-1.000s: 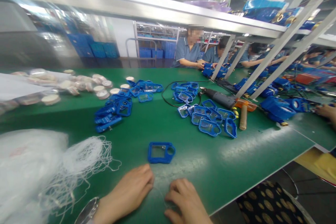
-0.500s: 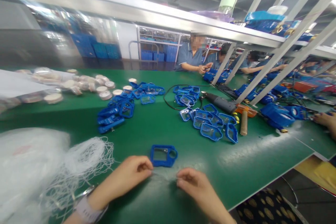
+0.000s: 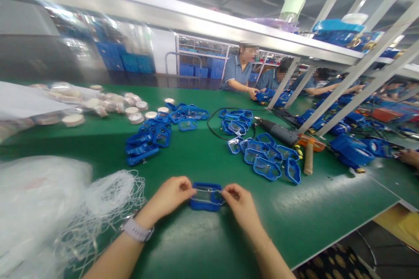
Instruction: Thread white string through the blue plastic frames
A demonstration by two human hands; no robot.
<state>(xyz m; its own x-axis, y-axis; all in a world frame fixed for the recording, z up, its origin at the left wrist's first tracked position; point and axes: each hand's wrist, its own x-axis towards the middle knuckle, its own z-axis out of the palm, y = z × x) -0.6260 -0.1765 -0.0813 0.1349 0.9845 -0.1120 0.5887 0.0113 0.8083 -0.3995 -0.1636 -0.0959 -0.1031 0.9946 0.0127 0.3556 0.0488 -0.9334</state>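
A blue frame [image 3: 205, 205] with a window and a round hole lies flat on the green table. A thin whitish ring [image 3: 207, 191] is stretched over it between both hands. My left hand [image 3: 175, 194] pinches the ring at the frame's left end, thumb and fingertips together. On the right end, my right hand [image 3: 238, 198] pinches the ring's other side. To the left of my left hand lies a tangled heap of thin white rings [image 3: 114, 194], beside a translucent plastic bag [image 3: 42, 209].
Blue frames lie in a left pile [image 3: 149, 139] and a right group [image 3: 265, 157]. Beyond are white round discs [image 3: 135, 115], a grey power tool [image 3: 278, 131] and a wooden-handled mallet [image 3: 308, 159]. Shelf posts [image 3: 337, 91] rise at right; people sit across the table [image 3: 183, 93].
Both hands have moved forward, bringing the thin ring from in front of the blue frame to over it. Across the table, a person's hands have lowered to blue parts.
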